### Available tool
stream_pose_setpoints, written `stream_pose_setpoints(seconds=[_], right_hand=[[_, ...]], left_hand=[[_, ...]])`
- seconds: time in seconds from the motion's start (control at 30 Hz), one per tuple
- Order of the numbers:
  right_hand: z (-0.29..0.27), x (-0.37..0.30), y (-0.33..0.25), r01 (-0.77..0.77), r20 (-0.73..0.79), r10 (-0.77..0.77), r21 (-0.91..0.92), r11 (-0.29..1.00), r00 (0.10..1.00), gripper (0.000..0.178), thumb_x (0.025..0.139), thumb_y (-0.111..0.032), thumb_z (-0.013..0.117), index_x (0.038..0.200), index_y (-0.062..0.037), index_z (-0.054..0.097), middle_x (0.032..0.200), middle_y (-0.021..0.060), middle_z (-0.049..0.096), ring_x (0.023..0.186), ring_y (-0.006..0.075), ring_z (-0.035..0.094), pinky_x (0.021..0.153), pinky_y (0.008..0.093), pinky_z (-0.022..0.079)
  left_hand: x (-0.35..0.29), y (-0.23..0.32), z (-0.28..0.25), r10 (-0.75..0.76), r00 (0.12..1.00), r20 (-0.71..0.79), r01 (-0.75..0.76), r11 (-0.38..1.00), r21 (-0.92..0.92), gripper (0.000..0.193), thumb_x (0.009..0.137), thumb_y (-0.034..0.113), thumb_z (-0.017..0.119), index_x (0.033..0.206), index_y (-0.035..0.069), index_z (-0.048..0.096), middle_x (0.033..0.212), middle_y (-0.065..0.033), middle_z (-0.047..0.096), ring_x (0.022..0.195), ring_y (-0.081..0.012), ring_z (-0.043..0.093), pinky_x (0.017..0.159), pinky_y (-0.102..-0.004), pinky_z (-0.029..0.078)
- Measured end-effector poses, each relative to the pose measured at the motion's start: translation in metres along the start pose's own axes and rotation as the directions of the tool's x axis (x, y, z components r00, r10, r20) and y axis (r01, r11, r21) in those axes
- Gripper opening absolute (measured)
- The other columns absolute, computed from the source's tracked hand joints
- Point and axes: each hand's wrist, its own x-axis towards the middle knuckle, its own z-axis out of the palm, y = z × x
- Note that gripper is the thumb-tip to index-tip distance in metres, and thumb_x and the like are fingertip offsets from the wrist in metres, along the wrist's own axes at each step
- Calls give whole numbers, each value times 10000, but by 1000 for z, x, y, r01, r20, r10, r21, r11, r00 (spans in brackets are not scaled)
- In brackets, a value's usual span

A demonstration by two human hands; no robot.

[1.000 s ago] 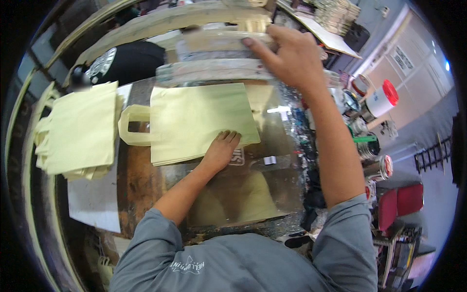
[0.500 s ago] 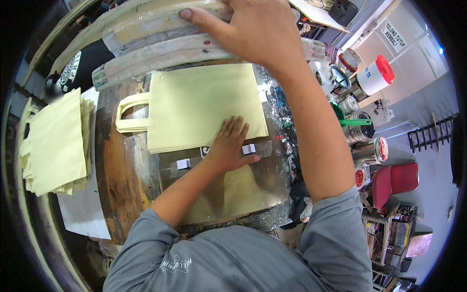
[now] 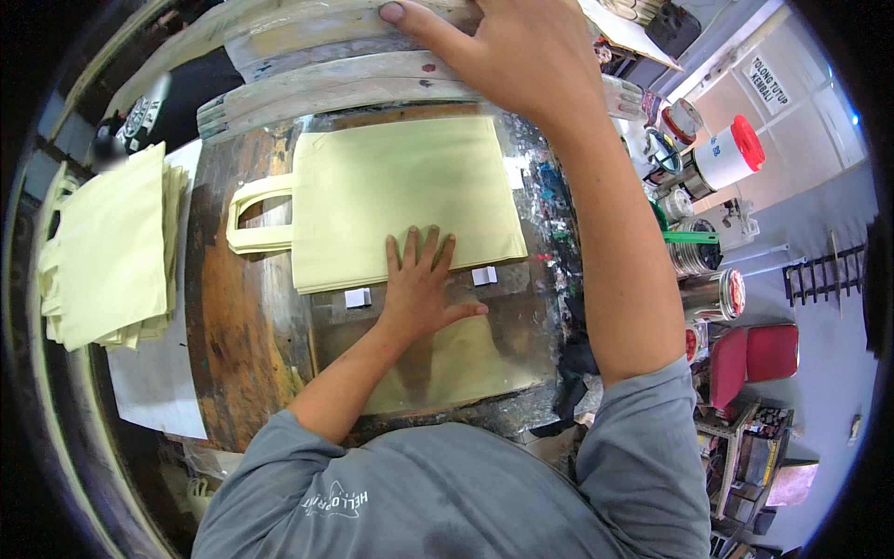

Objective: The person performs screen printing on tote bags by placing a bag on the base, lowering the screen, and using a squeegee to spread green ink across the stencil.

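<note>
A stack of pale yellow cloth bags (image 3: 400, 177) lies on the worktable, with its handles (image 3: 261, 216) pointing left. My left hand (image 3: 419, 289) rests flat at the stack's near edge, fingers spread over the top bag and thumb pointing right. Beyond the stack, a tape-covered, paint-stained screen-printing frame (image 3: 326, 93) is raised along the far side. My right hand (image 3: 535, 56) grips it at the top of the picture; the thumb shows against it, while the other fingers are cut off from view. Small white blocks (image 3: 358, 297) sit beside the stack's near edge.
More yellow bags (image 3: 107, 252) are piled at the left on a white sheet (image 3: 158, 396). Paint tins (image 3: 712, 293), a red-lidded white tub (image 3: 731, 149) and a green-handled tool (image 3: 691, 238) crowd the right. A red chair (image 3: 768, 352) and a shelf (image 3: 754, 447) stand farther right.
My left hand has shifted slightly left along the bags' near edge, and its fingers have spread. My right hand remains at the frame. The whole view has moved a little.
</note>
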Motion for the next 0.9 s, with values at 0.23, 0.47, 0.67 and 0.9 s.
stream_pose_setpoints(seconds=[0.23, 0.47, 0.67, 0.9], right_hand=[[3, 0, -3, -40, 86, 54, -158, 987, 995, 703, 1008, -746, 560, 740, -98, 588, 701, 82, 624, 673, 225, 556, 721, 412, 435], [11, -22, -4, 73, -110, -87, -126, 989, 990, 656, 942, -685, 685, 881, -31, 697, 748, 147, 666, 780, 370, 674, 783, 502, 448], [32, -104, 6, 150, 345, -87, -160, 976, 935, 525, 847, -406, 854, 1177, -67, 626, 1009, 139, 686, 1025, 395, 667, 843, 532, 480], [80, -151, 15, 38, 502, -21, -24, 999, 865, 605, 736, -281, 938, 1201, -74, 613, 1042, 149, 696, 1037, 401, 680, 845, 519, 526]], left_hand=[[-9, 6, -7, -27, 998, -65, 26, 999, -24, 1289, 768, 962, 591, 1637, 21, 444, 1639, -255, 448, 1536, -504, 364, 1259, -738, 145], [0, -73, -162, -656, 742, -138, 170, 384, -908, 1100, 789, 380, 985, 1635, -25, 410, 1251, -161, 743, 1133, -238, 719, 987, -358, 577], [-53, -86, -166, -587, 809, -24, 254, 387, -887, 1075, 725, 290, 1036, 1576, -65, 483, 1342, -182, 721, 1211, -233, 700, 1082, -375, 540], [-116, -84, -46, -516, 802, -301, 303, 786, -539, 1203, 648, 452, 1029, 1621, 12, 472, 1237, -128, 767, 1081, -303, 660, 1034, -430, 438]])
